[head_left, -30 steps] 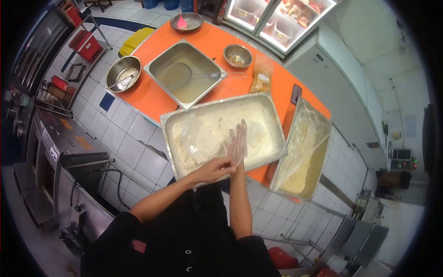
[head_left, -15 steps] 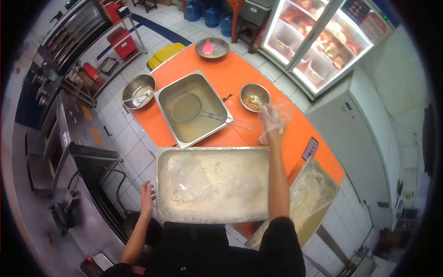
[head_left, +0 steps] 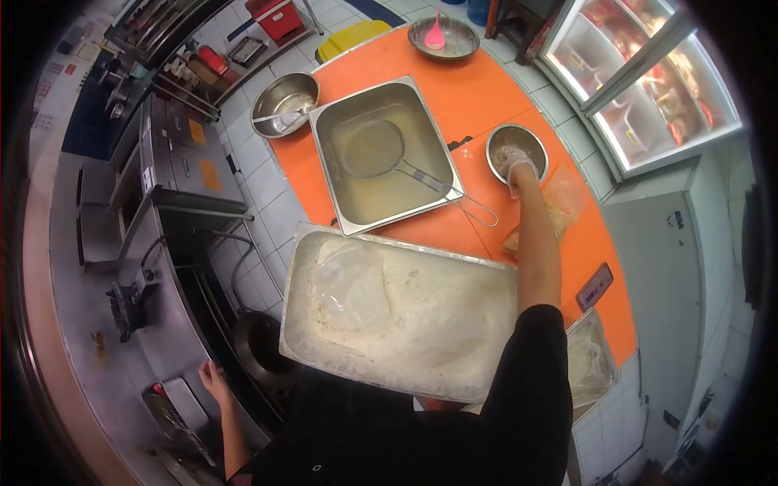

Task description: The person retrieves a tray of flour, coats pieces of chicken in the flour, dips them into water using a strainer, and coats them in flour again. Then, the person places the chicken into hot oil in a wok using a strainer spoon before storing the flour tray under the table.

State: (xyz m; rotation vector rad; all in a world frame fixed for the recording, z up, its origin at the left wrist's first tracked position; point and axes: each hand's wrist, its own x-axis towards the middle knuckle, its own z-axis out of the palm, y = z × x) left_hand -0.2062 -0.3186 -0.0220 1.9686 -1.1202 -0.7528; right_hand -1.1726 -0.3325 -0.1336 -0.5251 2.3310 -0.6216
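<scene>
My right hand (head_left: 519, 168), in a clear plastic glove, reaches into a small steel bowl (head_left: 493, 154); its fingertips are hidden in the bowl's contents. My left hand (head_left: 214, 381) is bare and hangs at the lower left, its fingers partly spread, holding nothing. In front of my body lies a large metal tray (head_left: 296, 279) of pale flour, with a clear plastic bag (head_left: 352, 287) on its left part. Partly under my right forearm is a plastic bag of yellowish food (head_left: 563, 198). A deep steel pan (head_left: 348, 219) of cloudy liquid holds a strainer (head_left: 373, 148).
On the orange table (head_left: 356, 73) are a steel bowl (head_left: 284, 93) with a utensil, a bowl with a pink tool (head_left: 434, 36) and a phone (head_left: 594, 287). A plastic-covered container (head_left: 590, 364) stands at the right, a lit glass-door fridge (head_left: 640, 89) behind.
My gloved right hand has left the flour tray and reached across the table into the small bowl. My left hand has let go of the glove and moved away to the left.
</scene>
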